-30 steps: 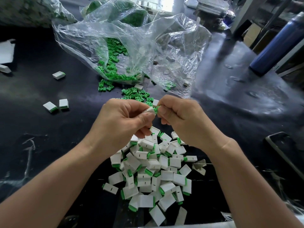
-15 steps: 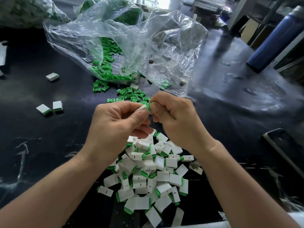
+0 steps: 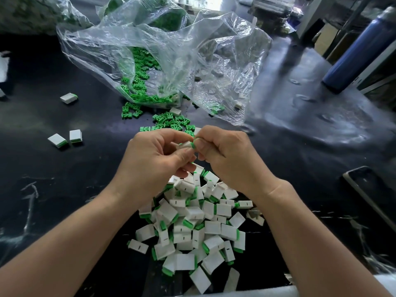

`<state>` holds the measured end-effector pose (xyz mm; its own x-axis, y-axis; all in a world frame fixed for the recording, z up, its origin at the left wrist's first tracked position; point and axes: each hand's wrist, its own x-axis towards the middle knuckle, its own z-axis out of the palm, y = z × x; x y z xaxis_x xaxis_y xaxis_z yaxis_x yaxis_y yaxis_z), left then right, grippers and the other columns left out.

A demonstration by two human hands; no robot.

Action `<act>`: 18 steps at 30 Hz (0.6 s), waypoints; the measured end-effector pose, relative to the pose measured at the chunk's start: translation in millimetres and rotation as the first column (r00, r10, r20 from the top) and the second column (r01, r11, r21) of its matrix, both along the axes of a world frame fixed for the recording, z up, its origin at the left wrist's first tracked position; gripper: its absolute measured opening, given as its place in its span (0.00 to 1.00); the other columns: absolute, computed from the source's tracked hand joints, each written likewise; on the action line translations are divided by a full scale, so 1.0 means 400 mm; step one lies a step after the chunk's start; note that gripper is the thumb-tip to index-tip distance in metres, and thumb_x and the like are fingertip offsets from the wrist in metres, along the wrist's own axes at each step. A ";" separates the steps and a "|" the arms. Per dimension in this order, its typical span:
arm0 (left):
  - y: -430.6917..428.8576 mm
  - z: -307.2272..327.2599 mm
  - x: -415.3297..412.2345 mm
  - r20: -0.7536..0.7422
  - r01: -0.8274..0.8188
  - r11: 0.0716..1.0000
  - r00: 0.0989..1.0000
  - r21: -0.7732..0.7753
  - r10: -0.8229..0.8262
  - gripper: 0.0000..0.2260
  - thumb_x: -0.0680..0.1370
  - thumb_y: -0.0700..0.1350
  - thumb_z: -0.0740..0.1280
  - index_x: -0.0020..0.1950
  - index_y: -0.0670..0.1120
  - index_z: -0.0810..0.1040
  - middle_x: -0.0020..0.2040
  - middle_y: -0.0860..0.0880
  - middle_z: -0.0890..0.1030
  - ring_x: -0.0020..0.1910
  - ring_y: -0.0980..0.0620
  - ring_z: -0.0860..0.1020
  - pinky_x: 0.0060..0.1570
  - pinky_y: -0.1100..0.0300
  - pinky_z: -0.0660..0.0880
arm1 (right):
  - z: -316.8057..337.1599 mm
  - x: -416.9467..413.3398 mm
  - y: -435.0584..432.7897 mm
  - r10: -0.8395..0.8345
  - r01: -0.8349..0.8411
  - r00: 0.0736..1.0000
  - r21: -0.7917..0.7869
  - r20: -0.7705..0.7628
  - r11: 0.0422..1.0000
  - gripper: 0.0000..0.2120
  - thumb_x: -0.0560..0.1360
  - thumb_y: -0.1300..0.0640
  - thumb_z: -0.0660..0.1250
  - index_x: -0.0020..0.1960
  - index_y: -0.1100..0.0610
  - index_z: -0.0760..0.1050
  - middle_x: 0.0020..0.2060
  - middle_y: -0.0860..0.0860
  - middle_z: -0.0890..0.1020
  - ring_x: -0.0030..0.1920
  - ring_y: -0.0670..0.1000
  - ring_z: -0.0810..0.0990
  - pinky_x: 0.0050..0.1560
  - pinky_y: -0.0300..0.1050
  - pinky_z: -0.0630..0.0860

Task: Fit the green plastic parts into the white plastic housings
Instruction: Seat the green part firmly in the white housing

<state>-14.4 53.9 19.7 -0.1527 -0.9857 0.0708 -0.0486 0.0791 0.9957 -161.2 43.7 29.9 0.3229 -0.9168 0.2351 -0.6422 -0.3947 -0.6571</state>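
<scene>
A: Why are three pieces [image 3: 57,140] left apart at the far left?
B: That cannot be told. Each shows a green edge, so they are judged finished.

A: And the bag [image 3: 214,61]?
B: Its mouth is turned towards the near side. Green parts [image 3: 171,122] are spilled onto the table [image 3: 64,189] just beyond the hands, within easy reach.

A: How is the housing held?
B: The housing [image 3: 183,145] is pinched between the thumb and curled fingers of the left hand [image 3: 154,161], with one end turned right. A steady seat seems to be given that way.

A: And the other hand?
B: The fingers of the right hand [image 3: 225,155] are curled as well. A part [image 3: 193,144] is gripped at its fingertips and set against the housing's right end. It looks mostly seated, so a last push is probably needed.

A: Why is the work held there?
B: It is held above the pile [image 3: 192,221] of fitted units, so a finished one can be dropped straight down.

A: Anything farther right?
B: A blue bottle [image 3: 360,50] is stood at the far right, well apart from the work.
</scene>
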 end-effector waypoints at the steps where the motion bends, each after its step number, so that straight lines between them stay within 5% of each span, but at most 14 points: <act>1: 0.000 0.001 0.002 0.020 0.013 1.000 1.000 -0.017 -0.013 0.03 0.69 0.42 0.69 0.42 0.48 0.80 0.33 0.48 0.84 0.31 0.50 0.82 0.30 0.62 0.79 | 0.003 -0.004 -0.002 -0.001 0.001 1.000 0.003 0.012 1.000 0.09 0.76 0.60 0.64 0.39 0.63 0.76 0.32 0.57 0.79 0.34 0.55 0.74 0.39 0.52 0.72; 7: -0.001 0.007 0.012 0.106 0.057 0.993 0.993 -0.107 -0.046 0.02 0.69 0.43 0.70 0.39 0.49 0.79 0.34 0.46 0.82 0.32 0.51 0.80 0.31 0.64 0.76 | 0.028 -0.023 -0.005 -0.029 -0.038 0.968 0.258 0.250 0.965 0.05 0.71 0.60 0.71 0.37 0.57 0.81 0.28 0.53 0.80 0.30 0.49 0.75 0.36 0.47 0.75; 10: -0.003 0.015 0.022 0.101 0.023 0.983 0.995 -0.181 -0.005 0.07 0.62 0.49 0.71 0.38 0.50 0.81 0.36 0.43 0.78 0.32 0.44 0.75 0.33 0.53 0.76 | 0.034 -0.028 -0.001 -0.027 -0.115 0.927 0.353 0.374 0.929 0.05 0.66 0.56 0.72 0.35 0.57 0.81 0.25 0.48 0.79 0.28 0.43 0.75 0.32 0.35 0.74; 12: -0.002 0.019 0.023 0.077 0.017 0.980 0.997 -0.199 -0.001 0.08 0.61 0.49 0.72 0.39 0.48 0.82 0.37 0.40 0.77 0.33 0.40 0.74 0.34 0.50 0.75 | 0.036 -0.026 0.001 -0.025 -0.145 0.911 0.376 0.411 0.915 0.09 0.62 0.52 0.70 0.34 0.58 0.80 0.24 0.48 0.79 0.27 0.44 0.75 0.31 0.36 0.73; 18: 0.006 0.024 0.021 0.123 0.073 0.961 0.992 -0.267 -0.041 0.10 0.63 0.51 0.71 0.40 0.49 0.82 0.38 0.48 0.79 0.31 0.50 0.76 0.32 0.59 0.76 | 0.043 -0.029 0.003 -0.040 -0.152 0.906 0.410 0.422 0.899 0.10 0.57 0.50 0.71 0.31 0.57 0.78 0.23 0.48 0.77 0.26 0.45 0.73 0.28 0.34 0.71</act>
